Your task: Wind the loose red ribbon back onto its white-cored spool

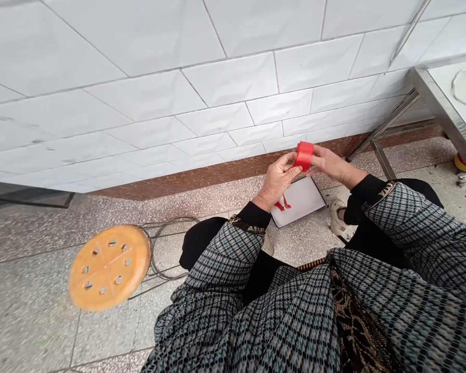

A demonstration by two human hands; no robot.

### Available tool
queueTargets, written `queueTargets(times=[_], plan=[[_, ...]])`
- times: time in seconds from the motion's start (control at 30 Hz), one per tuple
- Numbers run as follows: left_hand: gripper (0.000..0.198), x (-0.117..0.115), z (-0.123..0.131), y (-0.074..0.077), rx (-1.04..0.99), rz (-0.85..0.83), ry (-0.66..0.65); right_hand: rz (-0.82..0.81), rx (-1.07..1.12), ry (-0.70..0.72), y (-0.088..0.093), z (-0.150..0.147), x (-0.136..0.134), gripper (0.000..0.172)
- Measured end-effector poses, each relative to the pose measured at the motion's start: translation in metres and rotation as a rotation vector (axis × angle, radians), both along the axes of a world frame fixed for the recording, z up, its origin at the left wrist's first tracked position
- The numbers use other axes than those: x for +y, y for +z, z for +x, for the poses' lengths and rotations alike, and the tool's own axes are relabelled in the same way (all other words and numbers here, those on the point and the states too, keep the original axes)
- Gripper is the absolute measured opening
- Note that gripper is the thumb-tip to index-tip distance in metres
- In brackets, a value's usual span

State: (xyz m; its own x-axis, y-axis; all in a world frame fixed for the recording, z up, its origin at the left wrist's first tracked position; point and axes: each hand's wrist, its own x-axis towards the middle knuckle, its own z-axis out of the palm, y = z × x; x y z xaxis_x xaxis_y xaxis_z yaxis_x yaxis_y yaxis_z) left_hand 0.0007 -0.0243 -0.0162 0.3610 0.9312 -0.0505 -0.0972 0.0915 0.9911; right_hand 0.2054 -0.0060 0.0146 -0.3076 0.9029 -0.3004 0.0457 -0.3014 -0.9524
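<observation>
A coil of wide, shiny red ribbon [304, 155] is held up in front of me between both hands. My left hand [276, 178] pinches its lower left edge between thumb and fingers. On the other side, my right hand [329, 165] is closed on the coil, with its fingertips partly hidden behind and inside the loop. Below the hands, a white rectangular board or tray [305, 202] with a dark edge lies on the floor. Red pieces [282, 203] that look like ribbon rest on its left part, partly covered by my left wrist.
An orange round stool [109, 267] with holes in its seat and thin metal legs stands at left. A metal-framed table [446, 116] is at right, with a red and yellow round object [462, 163] on the floor below it. White wall tiles [240, 72] rise ahead.
</observation>
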Motion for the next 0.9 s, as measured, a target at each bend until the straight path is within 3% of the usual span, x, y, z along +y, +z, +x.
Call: queueTargets(times=[0.07,0.13,0.2,0.3,0.43,0.5,0.7,0.9], plan=[[0.053,-0.001,-0.002,0.000,0.017,-0.026,-0.015,0.240,-0.145,-0.048,-0.004,0.003,0.002,0.040],[0.050,-0.001,-0.002,0.001,0.033,-0.014,-0.005,0.372,-0.258,-0.046,-0.008,0.005,0.004,0.040],[0.045,-0.002,0.001,0.002,0.050,0.016,0.031,0.437,-0.350,-0.061,-0.011,0.006,0.005,0.037],[0.037,-0.003,0.009,0.004,0.060,0.054,0.143,0.462,-0.473,-0.205,-0.011,0.005,0.011,0.027],[0.028,-0.008,0.017,0.010,0.038,0.055,0.251,0.213,-0.411,-0.383,-0.007,0.002,0.018,0.008],[0.032,-0.010,0.019,0.012,0.040,0.004,0.211,0.029,-0.255,-0.396,-0.003,-0.002,0.017,0.015],[0.040,-0.013,0.019,0.010,0.068,-0.072,0.124,-0.421,0.161,-0.361,0.015,-0.018,0.004,0.030],[0.042,-0.009,0.022,0.014,0.294,0.100,0.214,-0.597,0.351,-0.231,0.021,-0.019,0.000,0.035]])
